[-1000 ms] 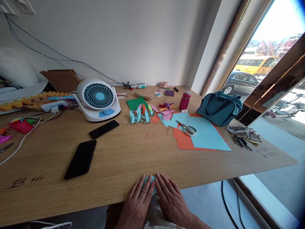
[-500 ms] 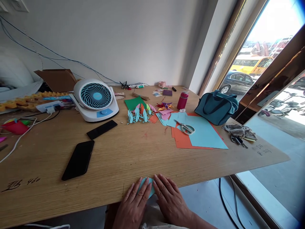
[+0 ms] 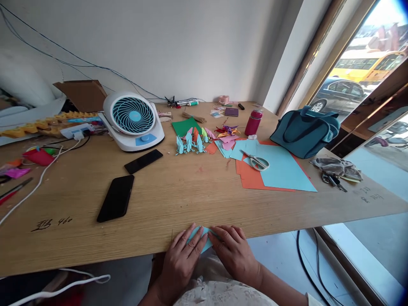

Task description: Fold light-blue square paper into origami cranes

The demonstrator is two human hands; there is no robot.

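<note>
Blue paper point(image 3: 206, 245) on the table point(image 3: 153, 225), right at the near edge. Left hand point(image 3: 182, 257) flat on top, fingers a bit apart. Right hand point(image 3: 235, 251) bent, fingers close together, touching the paper's right side; cannot tell if pinching.

Backing the table point(image 3: 178, 199) with a plain, pale grey wall point(image 3: 191, 46). Setting a pale wall section point(image 3: 283, 55) beyond the table's far right corner. Admitting daylight from right of the table through a window point(image 3: 366, 66) with a wooden frame point(image 3: 339, 53). Exposing smooth, blue-grey floor point(image 3: 276, 255) below the table's near right edge.
</note>
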